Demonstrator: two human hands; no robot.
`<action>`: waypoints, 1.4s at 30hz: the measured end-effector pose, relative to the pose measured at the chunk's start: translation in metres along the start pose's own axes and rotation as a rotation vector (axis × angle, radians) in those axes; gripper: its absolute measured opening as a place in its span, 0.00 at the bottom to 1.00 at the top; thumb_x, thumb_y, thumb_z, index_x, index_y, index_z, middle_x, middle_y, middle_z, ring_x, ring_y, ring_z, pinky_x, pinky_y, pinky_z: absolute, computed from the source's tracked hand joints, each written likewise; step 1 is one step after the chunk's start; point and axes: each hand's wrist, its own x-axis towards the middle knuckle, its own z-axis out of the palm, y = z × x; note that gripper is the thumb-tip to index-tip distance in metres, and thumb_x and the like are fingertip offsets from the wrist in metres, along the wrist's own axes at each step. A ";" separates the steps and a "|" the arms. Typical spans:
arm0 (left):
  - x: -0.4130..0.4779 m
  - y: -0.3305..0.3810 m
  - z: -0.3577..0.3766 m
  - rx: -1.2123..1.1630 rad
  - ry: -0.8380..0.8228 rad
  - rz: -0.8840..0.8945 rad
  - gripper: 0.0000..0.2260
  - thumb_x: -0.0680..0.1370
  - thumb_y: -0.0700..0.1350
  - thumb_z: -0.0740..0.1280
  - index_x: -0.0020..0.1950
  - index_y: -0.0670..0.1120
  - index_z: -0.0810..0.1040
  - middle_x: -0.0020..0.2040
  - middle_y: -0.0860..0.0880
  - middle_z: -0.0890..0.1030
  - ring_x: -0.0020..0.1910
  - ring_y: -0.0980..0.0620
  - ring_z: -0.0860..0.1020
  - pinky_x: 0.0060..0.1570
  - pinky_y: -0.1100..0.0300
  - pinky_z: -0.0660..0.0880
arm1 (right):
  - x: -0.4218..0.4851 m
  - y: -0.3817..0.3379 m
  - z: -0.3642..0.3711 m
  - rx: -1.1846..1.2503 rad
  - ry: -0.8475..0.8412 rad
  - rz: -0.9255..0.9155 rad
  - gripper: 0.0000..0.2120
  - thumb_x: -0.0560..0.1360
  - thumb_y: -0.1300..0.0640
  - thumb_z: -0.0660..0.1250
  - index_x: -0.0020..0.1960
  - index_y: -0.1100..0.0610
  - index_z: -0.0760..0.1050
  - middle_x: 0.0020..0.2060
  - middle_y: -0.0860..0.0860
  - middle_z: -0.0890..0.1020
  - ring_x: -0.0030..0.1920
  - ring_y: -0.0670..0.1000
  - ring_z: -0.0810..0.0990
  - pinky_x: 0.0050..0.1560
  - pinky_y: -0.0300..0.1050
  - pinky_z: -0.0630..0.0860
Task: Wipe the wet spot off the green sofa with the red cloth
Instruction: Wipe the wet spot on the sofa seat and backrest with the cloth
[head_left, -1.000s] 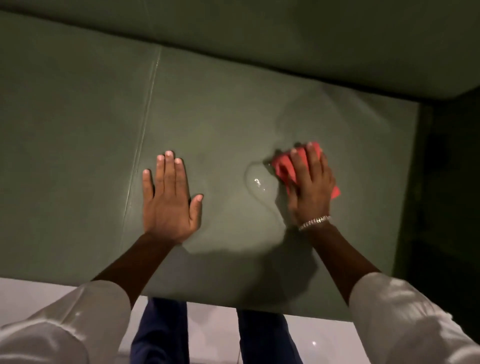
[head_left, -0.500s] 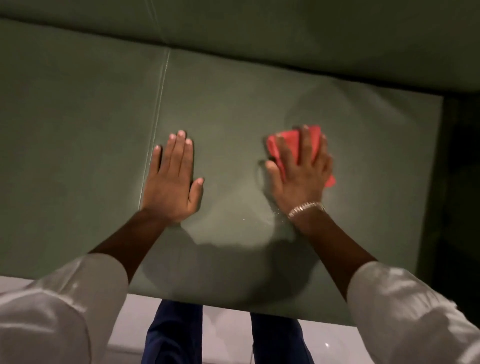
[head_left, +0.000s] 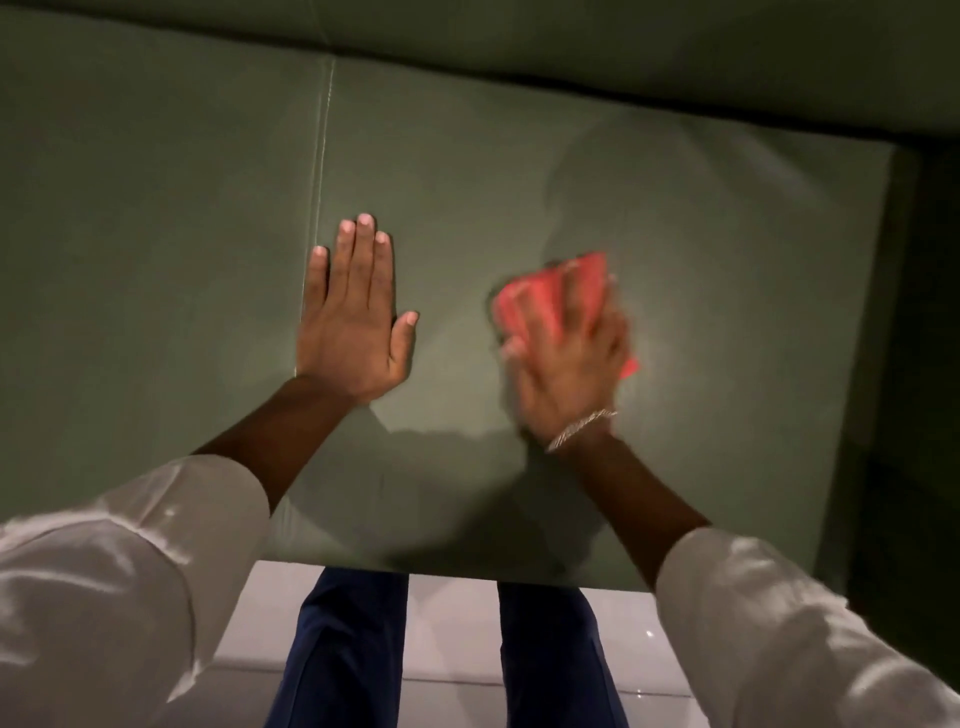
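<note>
The green sofa seat (head_left: 727, 270) fills most of the view. My right hand (head_left: 569, 364) presses the folded red cloth (head_left: 530, 304) flat against the seat cushion, right of centre; both are motion-blurred. A silver bracelet sits on that wrist. My left hand (head_left: 350, 317) lies flat on the seat with fingers together, palm down, beside the seam (head_left: 319, 171), holding nothing. No puddle shows on the seat around the cloth; only a faint sheen is visible.
The sofa backrest (head_left: 571, 52) runs along the top. A dark armrest or side (head_left: 914, 364) rises at the right. The seat's front edge is below my forearms, with my legs in blue trousers (head_left: 348, 649) and a pale tiled floor (head_left: 452, 623) beneath.
My right hand slid the red cloth leftward over the shiny puddle, which no longer shows. The hand is now blurred with motion. My left hand stayed flat in place.
</note>
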 end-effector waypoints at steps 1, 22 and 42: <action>0.000 0.001 -0.003 -0.015 -0.011 0.000 0.34 0.79 0.56 0.50 0.80 0.38 0.47 0.81 0.37 0.50 0.81 0.40 0.47 0.79 0.41 0.47 | -0.024 -0.009 0.005 -0.004 -0.024 -0.197 0.26 0.79 0.41 0.55 0.76 0.45 0.63 0.79 0.58 0.61 0.77 0.68 0.58 0.73 0.69 0.60; 0.256 -0.048 -0.187 -0.056 0.840 -0.102 0.36 0.81 0.57 0.53 0.78 0.34 0.46 0.78 0.28 0.51 0.78 0.32 0.47 0.77 0.37 0.45 | 0.249 -0.014 -0.171 0.308 0.929 -0.199 0.23 0.75 0.60 0.66 0.70 0.50 0.70 0.75 0.63 0.64 0.72 0.69 0.64 0.73 0.61 0.63; 0.267 -0.063 -0.151 0.024 1.003 -0.039 0.35 0.79 0.55 0.51 0.78 0.34 0.46 0.76 0.27 0.55 0.77 0.32 0.48 0.78 0.41 0.41 | 0.290 0.029 -0.138 -0.360 0.932 -0.576 0.33 0.70 0.50 0.74 0.73 0.40 0.67 0.76 0.52 0.68 0.75 0.62 0.62 0.72 0.64 0.62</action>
